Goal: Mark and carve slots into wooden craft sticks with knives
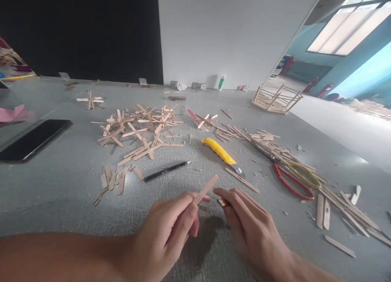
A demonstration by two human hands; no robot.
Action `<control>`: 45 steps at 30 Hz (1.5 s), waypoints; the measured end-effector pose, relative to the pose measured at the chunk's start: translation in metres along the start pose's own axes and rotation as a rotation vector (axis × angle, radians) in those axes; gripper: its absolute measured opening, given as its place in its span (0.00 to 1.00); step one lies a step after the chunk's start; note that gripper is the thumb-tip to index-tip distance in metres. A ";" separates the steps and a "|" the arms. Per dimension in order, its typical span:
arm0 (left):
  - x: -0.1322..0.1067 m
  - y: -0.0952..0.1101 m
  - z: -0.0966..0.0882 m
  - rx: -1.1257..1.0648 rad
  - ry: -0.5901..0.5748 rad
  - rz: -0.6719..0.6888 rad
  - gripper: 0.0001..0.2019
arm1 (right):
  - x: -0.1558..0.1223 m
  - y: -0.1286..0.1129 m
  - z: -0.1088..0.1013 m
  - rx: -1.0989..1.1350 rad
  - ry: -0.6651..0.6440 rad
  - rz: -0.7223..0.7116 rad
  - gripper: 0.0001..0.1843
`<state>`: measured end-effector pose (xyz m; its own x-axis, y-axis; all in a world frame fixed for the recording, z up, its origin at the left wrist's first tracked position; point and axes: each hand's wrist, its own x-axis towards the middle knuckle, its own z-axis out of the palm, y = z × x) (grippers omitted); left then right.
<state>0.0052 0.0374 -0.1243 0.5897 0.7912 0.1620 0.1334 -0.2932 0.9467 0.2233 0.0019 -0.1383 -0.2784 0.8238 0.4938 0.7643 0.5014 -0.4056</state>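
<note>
My left hand pinches a wooden craft stick between thumb and fingers, its rounded end angled up to the right. My right hand is closed around a small tan piece with a dark edge; its kind is unclear, as the fingers cover most of it. A small gap separates the stick from the right fingertips. Just beyond the hands are a yellow utility knife with its blade out, a loose craft stick and a black pen.
Crossed craft sticks lie in a heap behind the pen, with short cut pieces nearer left. Red-and-yellow-handled scissors rest among sticks at right. A phone lies left. At the back stand a glue stick and a stick frame.
</note>
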 end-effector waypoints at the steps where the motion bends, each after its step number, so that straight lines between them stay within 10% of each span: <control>1: 0.000 -0.001 0.000 -0.009 0.003 -0.010 0.19 | 0.000 0.000 0.001 0.000 -0.003 0.011 0.13; 20: -0.005 -0.001 0.004 -0.172 0.050 -0.107 0.10 | -0.001 0.004 0.006 -0.074 -0.107 0.088 0.15; 45: -0.003 -0.003 0.004 -0.285 0.070 -0.139 0.23 | -0.007 0.008 0.005 -0.062 -0.082 0.007 0.20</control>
<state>0.0061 0.0335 -0.1286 0.5238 0.8512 0.0346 -0.0253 -0.0251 0.9994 0.2282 0.0020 -0.1491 -0.3179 0.8472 0.4257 0.8003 0.4805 -0.3587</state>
